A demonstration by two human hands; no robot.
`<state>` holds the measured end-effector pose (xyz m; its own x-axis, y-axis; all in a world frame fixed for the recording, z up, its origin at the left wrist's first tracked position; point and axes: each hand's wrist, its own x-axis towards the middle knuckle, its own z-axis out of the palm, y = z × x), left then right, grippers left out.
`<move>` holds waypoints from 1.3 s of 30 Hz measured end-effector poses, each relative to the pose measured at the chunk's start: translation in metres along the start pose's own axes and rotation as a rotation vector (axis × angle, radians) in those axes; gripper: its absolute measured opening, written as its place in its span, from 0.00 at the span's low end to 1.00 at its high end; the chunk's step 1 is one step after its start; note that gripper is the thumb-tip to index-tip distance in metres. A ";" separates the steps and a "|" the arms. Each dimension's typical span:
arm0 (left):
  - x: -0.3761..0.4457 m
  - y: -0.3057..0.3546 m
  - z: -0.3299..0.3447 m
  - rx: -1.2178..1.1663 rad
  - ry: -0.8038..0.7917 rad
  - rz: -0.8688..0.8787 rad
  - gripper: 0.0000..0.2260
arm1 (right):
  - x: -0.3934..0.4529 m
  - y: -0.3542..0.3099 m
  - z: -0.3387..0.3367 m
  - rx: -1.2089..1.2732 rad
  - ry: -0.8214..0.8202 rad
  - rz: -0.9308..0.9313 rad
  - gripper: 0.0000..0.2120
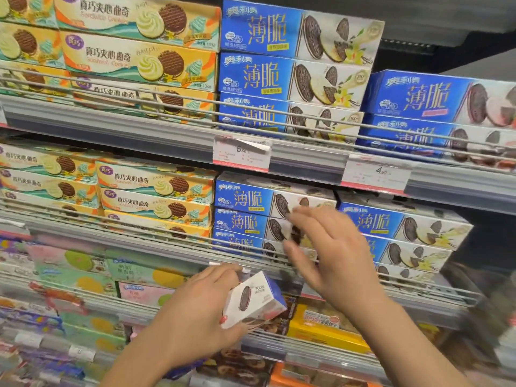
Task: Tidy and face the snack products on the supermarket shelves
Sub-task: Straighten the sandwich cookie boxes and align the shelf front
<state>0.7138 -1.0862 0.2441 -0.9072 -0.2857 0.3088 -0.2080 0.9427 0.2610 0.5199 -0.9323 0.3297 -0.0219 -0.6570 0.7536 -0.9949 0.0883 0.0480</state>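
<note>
My left hand [195, 311] grips a blue and white cookie box [255, 298] end-on, in front of the middle shelf's wire rail. My right hand [329, 252] reaches up with spread, relaxed fingers that touch the stack of blue cookie boxes [243, 219] on the middle shelf; it is blurred. A second stack of the same blue boxes [402, 233] stands just to the right. Yellow sandwich-cookie boxes [156, 196] fill the left of that shelf.
The top shelf carries more yellow boxes [134, 48] and blue boxes [296, 65], behind a wire rail [195, 113]. Price tags [241, 153] hang on the shelf edge. Lower shelves hold pastel packets [81, 269] and a yellow pack [321, 325].
</note>
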 end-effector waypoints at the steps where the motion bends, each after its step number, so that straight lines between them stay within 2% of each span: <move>1: 0.001 0.008 -0.005 -0.032 -0.005 0.014 0.17 | -0.010 -0.005 -0.004 0.146 -0.071 0.043 0.18; 4: 0.011 0.029 -0.018 -0.129 0.011 0.059 0.18 | -0.037 -0.011 -0.015 0.497 -0.302 0.181 0.27; 6: 0.020 0.042 -0.027 -0.207 0.014 0.099 0.19 | -0.050 -0.008 -0.020 0.571 -0.304 0.217 0.30; 9: 0.032 0.063 -0.036 -0.249 0.016 0.095 0.21 | -0.059 -0.002 -0.035 0.542 -0.170 0.274 0.30; 11: 0.036 0.075 -0.037 -0.271 0.097 0.053 0.26 | -0.062 0.006 -0.050 0.541 -0.083 0.305 0.28; 15: 0.041 0.092 -0.050 -0.338 0.420 -0.051 0.32 | -0.065 0.028 -0.093 0.643 0.142 0.404 0.27; 19: 0.066 0.112 -0.065 -0.594 0.675 -0.170 0.33 | -0.058 0.050 -0.134 0.741 0.407 0.401 0.27; 22: 0.091 0.139 -0.081 -0.814 0.823 -0.055 0.28 | -0.041 0.059 -0.159 0.793 0.578 0.318 0.26; 25: 0.119 0.172 -0.106 -0.927 0.947 0.068 0.26 | -0.022 0.071 -0.187 0.729 0.730 0.273 0.25; 27: 0.139 0.192 -0.124 -0.975 1.002 0.158 0.20 | -0.009 0.088 -0.206 0.673 0.800 0.281 0.23; 30: 0.170 0.214 -0.151 -0.925 0.993 0.286 0.13 | 0.018 0.122 -0.230 0.610 0.889 0.327 0.19; 33: 0.198 0.227 -0.170 -0.726 0.943 0.308 0.17 | 0.042 0.146 -0.245 0.432 0.911 0.375 0.15; 36: 0.218 0.227 -0.181 -0.467 0.927 0.222 0.24 | 0.057 0.165 -0.249 0.309 0.775 0.462 0.14; 39: 0.229 0.219 -0.187 -0.366 0.875 0.119 0.28 | 0.060 0.180 -0.243 0.244 0.592 0.527 0.17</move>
<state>0.5286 -0.9777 0.5434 -0.2891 -0.3585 0.8876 0.1298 0.9040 0.4074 0.3630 -0.7738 0.5432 -0.5038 -0.0661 0.8613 -0.8636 0.0644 -0.5001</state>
